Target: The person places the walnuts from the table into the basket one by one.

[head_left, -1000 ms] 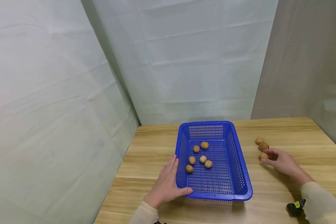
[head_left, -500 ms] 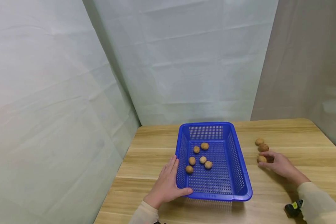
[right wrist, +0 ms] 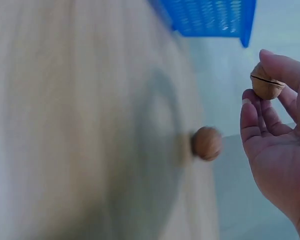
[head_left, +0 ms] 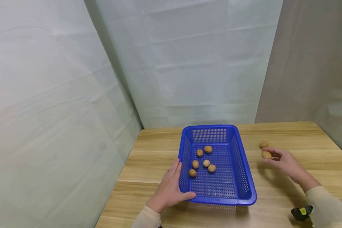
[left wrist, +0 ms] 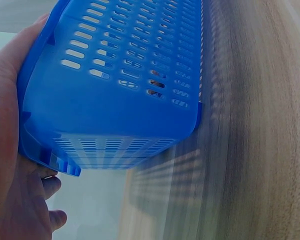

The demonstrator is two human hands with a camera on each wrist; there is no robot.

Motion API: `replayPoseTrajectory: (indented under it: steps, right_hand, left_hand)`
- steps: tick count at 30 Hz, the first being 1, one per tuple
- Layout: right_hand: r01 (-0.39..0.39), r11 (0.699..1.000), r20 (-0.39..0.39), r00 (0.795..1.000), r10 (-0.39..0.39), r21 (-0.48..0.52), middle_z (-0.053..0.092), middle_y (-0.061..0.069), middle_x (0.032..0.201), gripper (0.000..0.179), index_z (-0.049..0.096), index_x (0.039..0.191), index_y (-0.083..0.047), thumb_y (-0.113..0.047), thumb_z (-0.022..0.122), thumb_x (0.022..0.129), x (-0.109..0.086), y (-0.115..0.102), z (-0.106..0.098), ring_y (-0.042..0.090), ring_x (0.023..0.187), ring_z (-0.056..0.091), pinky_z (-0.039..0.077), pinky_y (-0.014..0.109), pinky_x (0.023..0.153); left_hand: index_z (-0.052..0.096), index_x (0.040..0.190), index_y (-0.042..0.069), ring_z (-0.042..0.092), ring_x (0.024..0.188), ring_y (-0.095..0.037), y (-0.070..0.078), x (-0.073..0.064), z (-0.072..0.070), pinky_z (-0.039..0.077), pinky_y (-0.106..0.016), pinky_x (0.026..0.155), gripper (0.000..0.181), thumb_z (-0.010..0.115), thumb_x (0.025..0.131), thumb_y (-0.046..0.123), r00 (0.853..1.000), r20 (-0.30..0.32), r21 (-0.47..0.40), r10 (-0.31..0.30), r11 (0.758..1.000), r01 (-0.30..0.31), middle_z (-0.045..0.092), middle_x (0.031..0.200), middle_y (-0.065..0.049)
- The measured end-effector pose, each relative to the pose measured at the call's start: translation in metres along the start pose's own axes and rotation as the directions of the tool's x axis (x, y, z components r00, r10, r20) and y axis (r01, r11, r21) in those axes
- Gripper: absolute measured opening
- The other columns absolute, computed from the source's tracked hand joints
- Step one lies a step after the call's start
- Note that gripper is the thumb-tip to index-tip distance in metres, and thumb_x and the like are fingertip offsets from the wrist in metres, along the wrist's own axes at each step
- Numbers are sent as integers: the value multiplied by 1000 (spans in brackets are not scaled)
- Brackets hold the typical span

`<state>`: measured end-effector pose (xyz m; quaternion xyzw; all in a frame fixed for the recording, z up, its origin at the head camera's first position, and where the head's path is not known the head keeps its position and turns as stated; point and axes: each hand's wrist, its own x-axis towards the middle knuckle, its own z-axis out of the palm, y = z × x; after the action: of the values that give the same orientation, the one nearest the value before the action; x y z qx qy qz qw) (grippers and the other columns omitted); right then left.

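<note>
Pinching walnut (head_left: 266, 154), right hand (head_left: 288, 164) hangs over table (head_left: 139, 161), right of blue basket (head_left: 216, 200). Being round, it could slip, roll off. Left hand (head_left: 170, 187), fingers straight, touches basket at near left; bump might slide it.

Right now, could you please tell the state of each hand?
Left hand: open, resting on the blue basket.
Right hand: closed, pinching one walnut.

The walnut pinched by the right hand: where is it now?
In the head view, the pinched walnut is right of the blue basket, in the right hand, with a loose walnut just beyond it on the table.
</note>
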<state>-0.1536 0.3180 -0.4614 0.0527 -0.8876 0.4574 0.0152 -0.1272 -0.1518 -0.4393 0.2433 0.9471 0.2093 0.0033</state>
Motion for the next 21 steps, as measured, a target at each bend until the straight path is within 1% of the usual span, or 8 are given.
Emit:
replayPoseTrajectory:
  steps: [3, 4, 5, 7, 11, 15, 20, 21]
  right_hand:
    - [17, 1000, -8, 1000, -17, 15, 52, 25, 132, 57, 49, 136, 2, -31, 66, 92, 0, -13, -4, 1, 99, 56, 49, 13, 76]
    - [18, 1000, -8, 1000, -18, 18, 52, 25, 132, 58, 49, 136, 2, -31, 66, 92, 0, -17, -5, -4, 97, 54, 49, 13, 76]
    - [14, 1000, -10, 1000, -14, 15, 53, 23, 132, 58, 49, 136, 0, -32, 66, 92, 0, -22, -5, -8, 95, 52, 48, 13, 76]
    - [16, 1000, -12, 1000, -16, 5, 54, 21, 131, 58, 50, 136, -2, -35, 66, 91, 0, -31, -7, -10, 94, 52, 48, 13, 76]
    - [48, 999, -16, 999, -48, 8, 58, 17, 127, 56, 53, 135, -6, -36, 67, 90, 1, -52, -6, -5, 95, 55, 50, 16, 76]
    - [86, 995, 10, 996, -87, 53, 59, 13, 126, 52, 55, 135, -9, -34, 67, 91, 5, -74, -1, 1, 101, 57, 51, 18, 79]
    - [111, 985, 75, 990, -122, 134, 56, 10, 134, 52, 54, 135, -10, -32, 67, 91, 14, -98, 10, 22, 116, 56, 50, 22, 85]
    - [118, 980, 90, 987, -133, 158, 55, 10, 134, 52, 53, 135, -9, -31, 68, 90, 17, -102, 14, 25, 116, 56, 50, 23, 86]
  left_hand:
    - [16, 154, 4, 8, 147, -26, 1, 0, 0, 19, -54, 114, 122, 61, 69, 79, 1000, 4, 6, -5, 1000, 5, 9, 161, -10]
    - [16, 154, 4, 8, 147, -26, 1, -1, 0, 19, -54, 114, 122, 60, 69, 80, 1000, 4, 4, -6, 1000, 6, 9, 161, -10]
    - [16, 154, 4, 8, 147, -26, 1, -1, 0, 18, -53, 114, 122, 60, 69, 80, 1000, 4, 5, -8, 1000, 8, 9, 161, -10]
    - [17, 153, 4, 8, 147, -25, 1, -1, 0, 18, -53, 114, 121, 62, 69, 78, 1000, 4, 2, -11, 1000, 11, 9, 161, -10]
    - [17, 153, 3, 9, 147, -27, 1, -1, 1, 19, -54, 114, 119, 67, 70, 73, 1000, -4, 1, -7, 1000, 7, 10, 161, -11]
    - [17, 153, 3, 9, 147, -28, 1, -1, 0, 19, -54, 113, 120, 67, 70, 73, 1000, -6, 0, -3, 1000, 3, 10, 161, -11]
    - [17, 153, 4, 8, 147, -26, 0, -1, -1, 20, -53, 114, 122, 58, 69, 82, 1000, -1, 10, -5, 1000, 5, 9, 161, -10]
    - [17, 153, 4, 8, 147, -26, 0, -1, -1, 20, -53, 114, 123, 56, 69, 83, 1000, -2, 8, -4, 1000, 4, 9, 161, -10]
